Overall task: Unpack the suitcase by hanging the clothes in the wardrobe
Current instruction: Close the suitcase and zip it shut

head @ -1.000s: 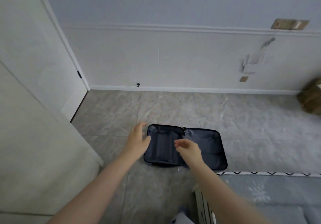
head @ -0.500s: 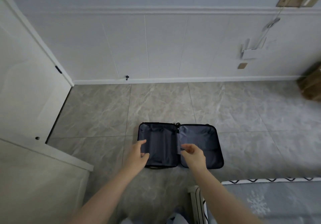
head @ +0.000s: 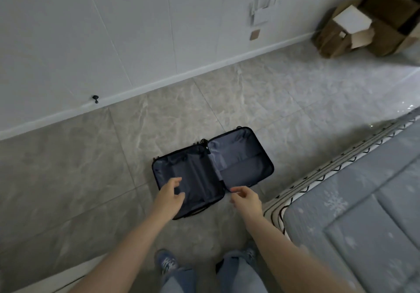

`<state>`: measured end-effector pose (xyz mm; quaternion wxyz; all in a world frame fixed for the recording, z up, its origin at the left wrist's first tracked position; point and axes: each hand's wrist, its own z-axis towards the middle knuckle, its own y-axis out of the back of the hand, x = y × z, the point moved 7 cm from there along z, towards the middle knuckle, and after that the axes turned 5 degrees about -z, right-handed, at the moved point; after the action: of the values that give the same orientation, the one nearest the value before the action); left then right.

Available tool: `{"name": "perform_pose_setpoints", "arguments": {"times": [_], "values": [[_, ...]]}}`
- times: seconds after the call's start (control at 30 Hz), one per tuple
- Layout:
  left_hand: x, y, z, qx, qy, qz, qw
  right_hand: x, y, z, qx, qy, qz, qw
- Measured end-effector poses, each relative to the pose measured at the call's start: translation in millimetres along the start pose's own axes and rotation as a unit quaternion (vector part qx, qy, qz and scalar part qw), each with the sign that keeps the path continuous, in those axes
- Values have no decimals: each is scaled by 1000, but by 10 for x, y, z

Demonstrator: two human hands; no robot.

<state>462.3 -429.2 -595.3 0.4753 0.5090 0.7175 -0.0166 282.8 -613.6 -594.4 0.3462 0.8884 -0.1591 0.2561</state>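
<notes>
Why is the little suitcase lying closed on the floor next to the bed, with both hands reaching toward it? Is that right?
Not quite. The suitcase is not closed: the head view shows it lying wide open, both dark lined halves flat on the floor. The rest fits: it lies beside the bed, and the left hand and right hand both reach toward it.

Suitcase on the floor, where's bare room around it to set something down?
Bare tile lies between the suitcase and the wall skirting, and left of it. Right is tight: the bed edge sits close. The near side is crowded by the left hand, right hand and feet.
</notes>
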Motion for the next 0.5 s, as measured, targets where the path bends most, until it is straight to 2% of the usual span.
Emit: {"name": "perform_pose_setpoints", "arguments": {"times": [0.1, 0.27, 0.5], "values": [[173, -24, 221, -4, -5, 3, 1000, -183, -156, 156, -30, -43, 10, 999], [452, -261, 535, -20, -71, -25, 997, -738, -384, 666, -46, -119, -11, 992], [1037, -994, 1256, 3, -65, -27, 998, -1423, -555, 1537, -47, -159, -64, 984]]}}
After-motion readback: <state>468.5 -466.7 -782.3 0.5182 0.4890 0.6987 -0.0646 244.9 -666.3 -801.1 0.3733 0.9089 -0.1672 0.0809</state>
